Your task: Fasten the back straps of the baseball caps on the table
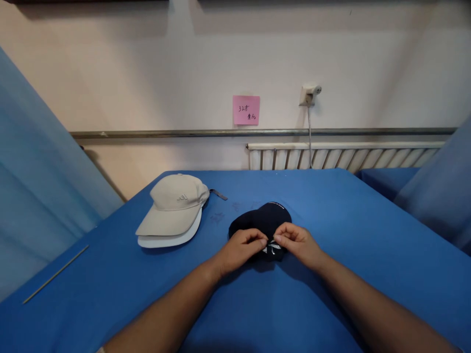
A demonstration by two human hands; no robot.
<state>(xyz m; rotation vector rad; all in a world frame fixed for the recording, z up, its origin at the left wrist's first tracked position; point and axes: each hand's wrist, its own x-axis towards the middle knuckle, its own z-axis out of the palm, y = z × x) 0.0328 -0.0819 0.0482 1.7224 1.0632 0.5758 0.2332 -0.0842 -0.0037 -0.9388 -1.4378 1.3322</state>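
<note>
A black cap (263,218) lies on the blue-covered table in front of me, with small white lettering along its far edge. My left hand (245,245) pinches the near side of the cap between thumb and index finger. Close by on the right, my right hand (296,241) is pinched on the same near side, fingertips almost meeting the left ones. Between and just below the fingertips are a small dark strip and whitish marks; their exact form is too small to tell. To the left, a beige cap (176,193) rests stacked on a white cap (171,240).
A thin stick (55,274) lies near the left edge of the blue table (324,304). A dark strap (219,194) sticks out from the stacked caps. Behind the table are a radiator (346,156), a rail (176,133) and a plugged-in cable (309,132). Blue curtains hang at both sides.
</note>
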